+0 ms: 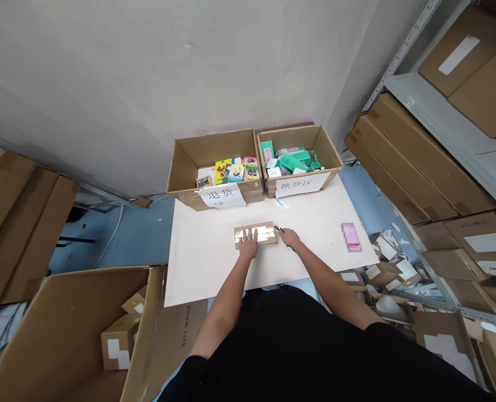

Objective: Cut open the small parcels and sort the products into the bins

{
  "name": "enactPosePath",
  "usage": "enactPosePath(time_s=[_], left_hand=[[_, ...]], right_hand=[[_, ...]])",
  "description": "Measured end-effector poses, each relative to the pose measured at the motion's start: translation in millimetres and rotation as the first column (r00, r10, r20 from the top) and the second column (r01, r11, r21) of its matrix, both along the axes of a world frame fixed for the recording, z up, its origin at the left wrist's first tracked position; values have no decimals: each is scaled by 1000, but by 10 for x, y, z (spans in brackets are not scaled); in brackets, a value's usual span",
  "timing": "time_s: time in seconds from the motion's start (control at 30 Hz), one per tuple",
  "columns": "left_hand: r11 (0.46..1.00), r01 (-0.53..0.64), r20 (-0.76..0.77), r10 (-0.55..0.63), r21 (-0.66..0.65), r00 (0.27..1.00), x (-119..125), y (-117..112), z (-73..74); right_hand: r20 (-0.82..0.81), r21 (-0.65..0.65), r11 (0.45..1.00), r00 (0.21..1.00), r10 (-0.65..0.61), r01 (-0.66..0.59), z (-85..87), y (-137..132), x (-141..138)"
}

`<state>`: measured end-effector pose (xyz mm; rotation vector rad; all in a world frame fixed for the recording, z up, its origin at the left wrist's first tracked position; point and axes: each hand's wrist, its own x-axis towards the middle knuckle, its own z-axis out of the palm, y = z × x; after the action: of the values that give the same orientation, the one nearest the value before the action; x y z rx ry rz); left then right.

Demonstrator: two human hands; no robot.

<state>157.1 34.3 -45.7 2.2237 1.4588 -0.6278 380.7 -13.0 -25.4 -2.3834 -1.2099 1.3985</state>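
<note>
In the head view, a small, flat, brown cardboard parcel with shiny tape along its top (266,230) lies on a white rectangular tabletop (201,245); take the parcel as landmark. The left hand (250,243) rests on top of it, palm down, fingers spread. Just right of the parcel, the right hand (290,238) is curled round a slim, dark cutter with a bit of yellow (279,229); its tip points at the parcel's right end, though whether it touches I cannot tell.

Beyond the parcel and to its left stands an open brown cardboard carton with a white handwritten label (184,199), holding colourful small boxes (236,173). Beyond it and to its right is a second open brown carton, also labelled (335,163), with green and white boxes (294,161). A pink, pixelated rectangular item (351,237) lies well right of the parcel.
</note>
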Motion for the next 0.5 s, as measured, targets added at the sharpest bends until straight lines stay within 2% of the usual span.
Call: enactPosePath(time_s=[0.3, 0.5], left_hand=[[1000, -10, 2, 10, 0, 1000, 0, -7, 13], [999, -10, 2, 10, 31, 1000, -7, -18, 31]], right_hand=[[28, -28, 999, 999, 33, -33, 25, -247, -131], [-28, -35, 998, 998, 52, -53, 9, -376, -47]])
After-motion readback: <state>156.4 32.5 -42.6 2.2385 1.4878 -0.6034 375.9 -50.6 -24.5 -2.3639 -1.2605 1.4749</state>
